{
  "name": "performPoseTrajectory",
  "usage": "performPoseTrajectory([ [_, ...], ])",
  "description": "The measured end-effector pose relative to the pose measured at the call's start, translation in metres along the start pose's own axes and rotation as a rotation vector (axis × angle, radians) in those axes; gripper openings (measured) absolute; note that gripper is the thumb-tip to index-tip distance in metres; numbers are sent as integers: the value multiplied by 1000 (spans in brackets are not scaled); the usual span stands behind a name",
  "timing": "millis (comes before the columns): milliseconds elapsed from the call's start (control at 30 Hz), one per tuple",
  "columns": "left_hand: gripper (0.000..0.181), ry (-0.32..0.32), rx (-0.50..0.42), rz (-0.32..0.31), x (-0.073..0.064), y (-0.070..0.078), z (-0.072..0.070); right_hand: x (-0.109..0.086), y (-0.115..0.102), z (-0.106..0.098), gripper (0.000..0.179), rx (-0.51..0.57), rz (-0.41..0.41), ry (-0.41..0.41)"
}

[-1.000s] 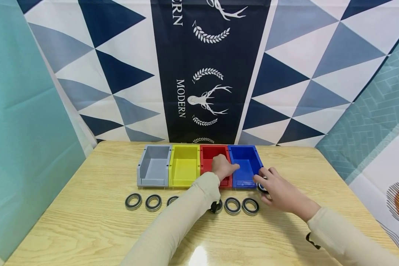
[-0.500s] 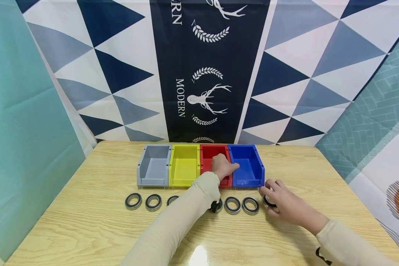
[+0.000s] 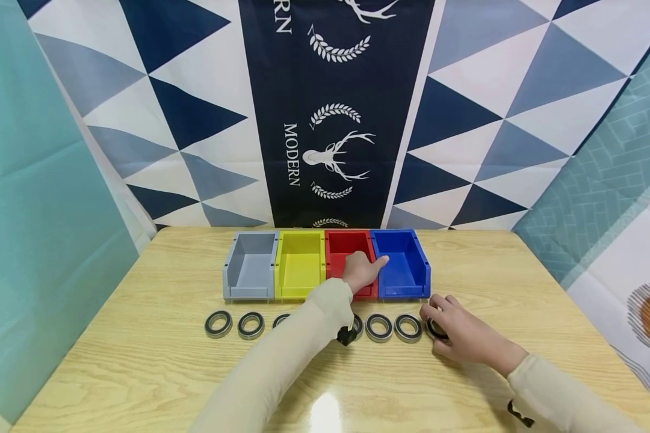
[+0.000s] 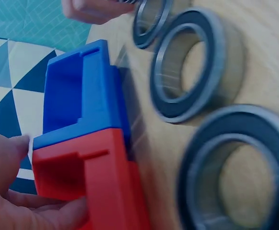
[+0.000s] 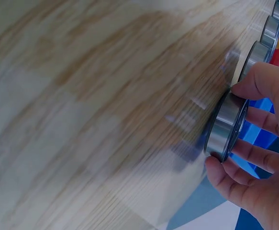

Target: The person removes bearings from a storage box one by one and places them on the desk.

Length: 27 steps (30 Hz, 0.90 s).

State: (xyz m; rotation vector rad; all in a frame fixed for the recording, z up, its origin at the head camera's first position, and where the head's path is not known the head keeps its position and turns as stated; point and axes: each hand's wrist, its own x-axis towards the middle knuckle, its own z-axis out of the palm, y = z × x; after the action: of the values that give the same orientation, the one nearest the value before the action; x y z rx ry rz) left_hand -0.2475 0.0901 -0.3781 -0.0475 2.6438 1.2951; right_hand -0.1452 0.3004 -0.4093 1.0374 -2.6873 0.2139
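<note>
My right hand (image 3: pixel 466 332) pinches a ball bearing (image 5: pixel 223 127) at the right end of a row of like bearings. In the right wrist view, thumb and fingertips lie on opposite sides of its rim, and it is at or close to the tabletop. My left hand (image 3: pixel 360 270) is over the red bin (image 4: pixel 111 179), with its fingers reaching into the bin's opening. Its thumb sticks out toward the blue bin (image 3: pixel 403 292). I see nothing held in the left hand, though its fingertips are partly hidden. The nearest bearings in the row are one (image 3: pixel 408 328) and another (image 3: pixel 379 328).
A yellow bin (image 3: pixel 301 293) and a grey bin (image 3: pixel 249 293) stand left of the red one, side by side. More bearings, such as the leftmost one (image 3: pixel 218 323), lie before them on the wooden table (image 3: pixel 114 361). The left sleeve (image 3: pixel 287 355) covers part of the row.
My right hand, with its bearing, has come down from beside the blue bin's front corner toward me, to the row's right end. The left hand has stayed at the red bin.
</note>
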Motion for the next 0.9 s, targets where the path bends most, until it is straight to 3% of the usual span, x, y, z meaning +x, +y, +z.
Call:
performPoseTrajectory([
  [233,50,-61,22,-5,-22,-5,-10,2,-2,1,37,17,11,-21],
  [400,65,-139,76,71,-46,2,-36,4,-1,3,35,38,10,-9],
  [533,77,-188,187,146,-65,10,-74,8,1,-1,34,69,3,-10],
  [667,74,-224,335,272,-81,7,-122,9,3,-10,32,135,8,-73],
  [800,67,-296,553,353,-101,-8,-165,10,2,-29,38,169,58,-159],
  [900,62,-328,639,335,-120,-27,-191,11,0,-50,40,165,119,-168],
])
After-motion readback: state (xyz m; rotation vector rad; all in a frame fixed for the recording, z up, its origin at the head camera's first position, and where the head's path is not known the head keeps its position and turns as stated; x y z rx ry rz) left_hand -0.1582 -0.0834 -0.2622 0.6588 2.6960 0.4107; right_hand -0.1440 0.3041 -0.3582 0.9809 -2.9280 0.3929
